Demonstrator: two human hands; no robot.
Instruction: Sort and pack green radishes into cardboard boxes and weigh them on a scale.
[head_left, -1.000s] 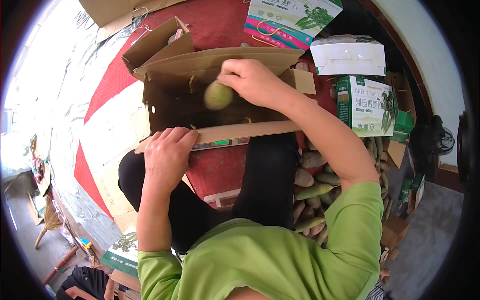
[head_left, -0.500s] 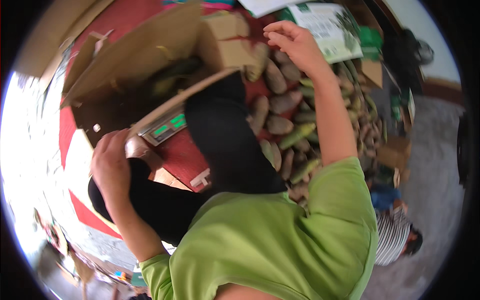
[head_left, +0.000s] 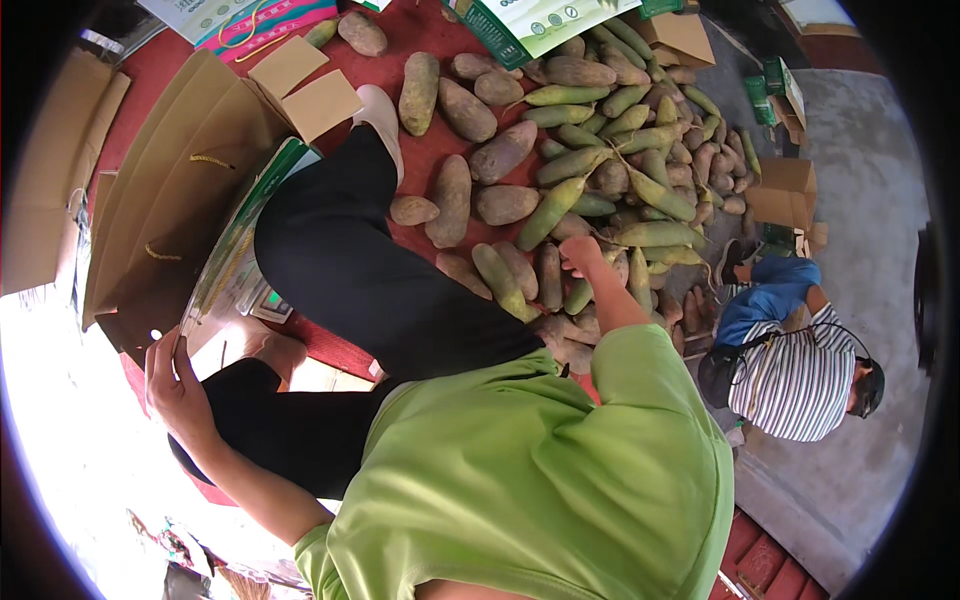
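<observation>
I sit on a red mat (head_left: pixel 420 150) in a green shirt and black trousers. My left hand (head_left: pixel 175 380) grips the near edge of an open brown cardboard box (head_left: pixel 180 200) at my left. My right hand (head_left: pixel 583 255) reaches out to the right onto a big pile of long brown and green fruits (head_left: pixel 600 150). Its fingers lie down among the fruits, and whether they grip one is hidden. A few larger brown fruits (head_left: pixel 455 200) lie apart on the mat beside my knee.
Printed cartons (head_left: pixel 540 20) stand at the far edge of the mat, and flat cardboard (head_left: pixel 50 190) lies at the far left. Another person in a striped shirt (head_left: pixel 790 375) crouches at the right on the grey floor, near small brown boxes (head_left: pixel 785 190).
My right hand, which held a round green fruit inside the box, has left the box and swung right to the fruit pile. My left hand stays on the box edge. The view has turned right.
</observation>
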